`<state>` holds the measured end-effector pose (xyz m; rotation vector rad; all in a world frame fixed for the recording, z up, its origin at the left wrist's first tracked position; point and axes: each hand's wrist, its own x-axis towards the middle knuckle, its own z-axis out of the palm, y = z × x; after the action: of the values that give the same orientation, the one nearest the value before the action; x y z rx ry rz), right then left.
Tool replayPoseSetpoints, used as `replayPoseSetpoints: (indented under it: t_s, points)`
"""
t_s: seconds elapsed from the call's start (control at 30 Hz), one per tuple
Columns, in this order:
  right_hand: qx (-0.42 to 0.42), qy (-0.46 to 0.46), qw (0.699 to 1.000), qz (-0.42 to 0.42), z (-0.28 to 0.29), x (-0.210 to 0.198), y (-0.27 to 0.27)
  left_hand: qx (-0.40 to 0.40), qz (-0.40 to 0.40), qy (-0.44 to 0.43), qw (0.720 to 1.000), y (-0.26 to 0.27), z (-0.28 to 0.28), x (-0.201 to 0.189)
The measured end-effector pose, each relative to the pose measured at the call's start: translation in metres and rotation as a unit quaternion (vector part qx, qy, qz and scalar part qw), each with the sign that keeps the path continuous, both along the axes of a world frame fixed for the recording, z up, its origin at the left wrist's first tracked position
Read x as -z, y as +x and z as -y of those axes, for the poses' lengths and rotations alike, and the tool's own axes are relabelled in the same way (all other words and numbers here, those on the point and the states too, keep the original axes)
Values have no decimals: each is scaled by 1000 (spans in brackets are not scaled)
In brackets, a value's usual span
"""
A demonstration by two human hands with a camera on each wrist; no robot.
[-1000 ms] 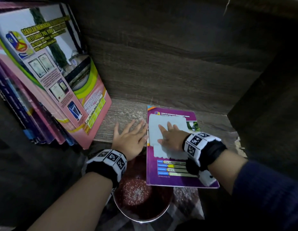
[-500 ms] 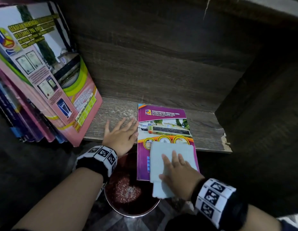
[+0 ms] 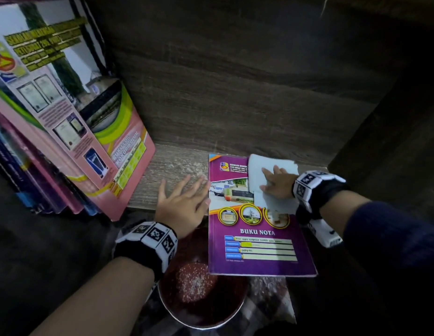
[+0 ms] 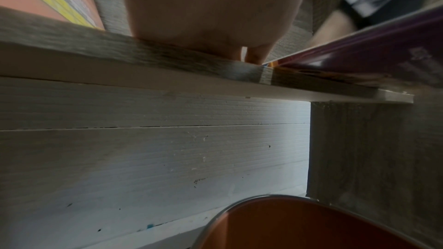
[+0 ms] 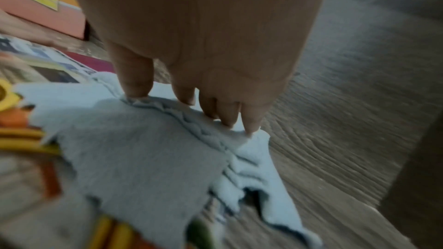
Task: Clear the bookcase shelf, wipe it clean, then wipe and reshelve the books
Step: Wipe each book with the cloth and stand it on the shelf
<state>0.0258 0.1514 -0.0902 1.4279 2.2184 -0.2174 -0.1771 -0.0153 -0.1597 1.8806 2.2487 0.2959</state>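
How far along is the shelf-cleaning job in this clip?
Done: several books already stand leaning at the shelf's left. In hand: the right hand presses a cloth on the purple "Buku Nota" notebook, lying flat; the left hand rests flat beside it. Left: standing that notebook up.

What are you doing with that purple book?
A person is cleaning it. The right hand presses a pale cloth on the top corner of the purple book, which lies flat, half on the wooden shelf. The left hand rests flat beside it. More books lean at the left, and a red bowl sits below.
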Motion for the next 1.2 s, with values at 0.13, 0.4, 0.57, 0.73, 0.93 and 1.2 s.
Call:
replayPoseSetpoints:
  t_s: [0.13, 0.4, 0.57, 0.73, 0.93, 1.2]
  points:
    - [-43, -27, 999, -15, 16, -5, -29, -1, 7, 9, 1000, 0, 0, 0]
    - [-158, -48, 986, -28, 116, 2, 12, -5, 0, -4, 1000, 1, -1, -1]
    - [-175, -48, 983, -9, 148, 12, 47, -3, 4, -33, 999, 0, -2, -4]
    - [-98, -24, 995, 7, 129, 18, 76, -4, 2, -46, 999, 0, -3, -6]
    - [40, 4, 999, -25, 52, 18, 92, -4, 6, -48, 999, 0, -4, -5]
    - [156, 69, 985, -30, -18, 11, 104, -5, 14, -25, 1000, 0, -3, -3]
